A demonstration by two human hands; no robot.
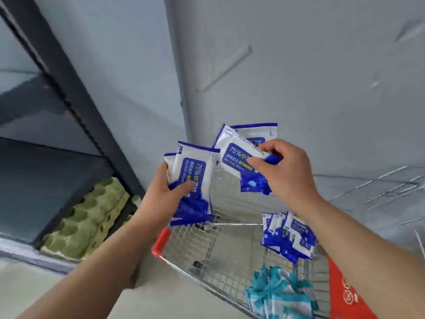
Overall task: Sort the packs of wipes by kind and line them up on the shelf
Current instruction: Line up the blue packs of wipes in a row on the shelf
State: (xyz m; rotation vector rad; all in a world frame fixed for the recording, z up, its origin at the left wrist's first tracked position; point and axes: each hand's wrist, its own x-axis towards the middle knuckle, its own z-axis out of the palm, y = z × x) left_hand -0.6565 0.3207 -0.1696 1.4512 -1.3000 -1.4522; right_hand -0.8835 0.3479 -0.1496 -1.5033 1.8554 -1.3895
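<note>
Blue alcohol wipe packs [195, 178] are gripped in the left hand [164, 192], the thumb curled across the front pack and a second pack tucked behind it. A second pair of packs [236, 155] is pinched between thumb and fingers of the right hand [287, 171], just to the right. Both bundles are held above the wire cart [202, 245]. Inside it, loose blue packs [289, 236] lean at the right and teal packs [276, 293] lie nearer. The dark shelf [76, 93] is seen at the left, with egg trays [87, 217] at its foot.
</note>
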